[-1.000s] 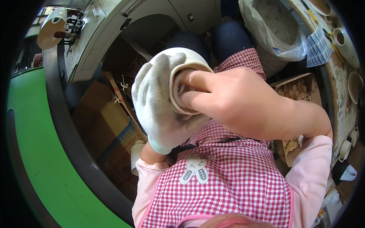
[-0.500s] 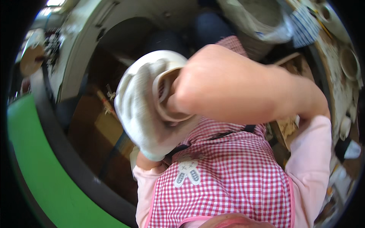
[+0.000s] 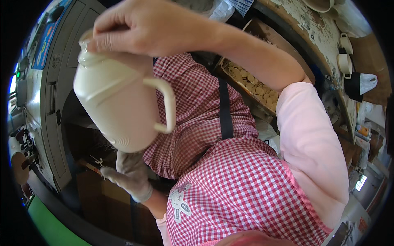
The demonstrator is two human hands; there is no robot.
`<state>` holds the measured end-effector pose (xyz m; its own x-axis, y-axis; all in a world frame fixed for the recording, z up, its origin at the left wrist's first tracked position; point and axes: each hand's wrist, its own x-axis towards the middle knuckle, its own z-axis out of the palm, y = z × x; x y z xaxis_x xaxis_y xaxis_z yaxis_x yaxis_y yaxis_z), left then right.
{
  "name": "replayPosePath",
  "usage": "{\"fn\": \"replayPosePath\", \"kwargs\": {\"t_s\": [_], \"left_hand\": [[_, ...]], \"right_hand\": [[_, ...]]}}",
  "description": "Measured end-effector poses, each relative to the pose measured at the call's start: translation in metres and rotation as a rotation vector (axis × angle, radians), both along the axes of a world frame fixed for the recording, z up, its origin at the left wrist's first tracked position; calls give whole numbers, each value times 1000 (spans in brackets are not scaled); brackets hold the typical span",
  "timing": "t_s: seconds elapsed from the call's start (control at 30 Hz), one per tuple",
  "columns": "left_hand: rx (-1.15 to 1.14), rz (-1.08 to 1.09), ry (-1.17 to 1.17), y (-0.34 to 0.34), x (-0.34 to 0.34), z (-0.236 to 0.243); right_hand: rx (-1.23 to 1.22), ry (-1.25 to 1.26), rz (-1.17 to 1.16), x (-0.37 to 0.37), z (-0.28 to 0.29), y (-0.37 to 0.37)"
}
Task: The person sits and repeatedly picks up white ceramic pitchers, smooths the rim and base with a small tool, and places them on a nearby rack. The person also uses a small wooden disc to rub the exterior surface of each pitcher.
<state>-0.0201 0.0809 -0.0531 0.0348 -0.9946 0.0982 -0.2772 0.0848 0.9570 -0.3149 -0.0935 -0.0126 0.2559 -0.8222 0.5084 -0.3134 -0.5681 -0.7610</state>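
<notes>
Hands: bare right hand (image 3: 139, 26) grips smooth cream handled mug (image 3: 119, 104)

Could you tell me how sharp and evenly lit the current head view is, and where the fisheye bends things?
In the head view, the cream unglazed clay mug with a loop handle is sharp and evenly lit, without glare; the bare right hand grips its rim, the grey-gloved left hand hangs in shadow below; the grey cabinet panel curves toward the black rim.
</notes>
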Motion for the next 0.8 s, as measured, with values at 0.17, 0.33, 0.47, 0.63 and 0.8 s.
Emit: {"fn": "replayPosePath", "kwargs": {"t_s": [0.17,0.33,0.47,0.63,0.8], "left_hand": [[-352,79,-603,6,13,-45],[196,106,219,7,-6,-51],[260,14,862,-12,-28,-40],[341,191,964,-21,-33,-15],[156,194,632,-9,-40,-31]], "right_hand": [[54,304,-186,-57,-18,36],[986,860,-330,-171,-105,123],[733,958,-469,-184,-209,176],[642,817,-444,-209,-234,195],[1041,260,-693,-187,-148,174]]}}
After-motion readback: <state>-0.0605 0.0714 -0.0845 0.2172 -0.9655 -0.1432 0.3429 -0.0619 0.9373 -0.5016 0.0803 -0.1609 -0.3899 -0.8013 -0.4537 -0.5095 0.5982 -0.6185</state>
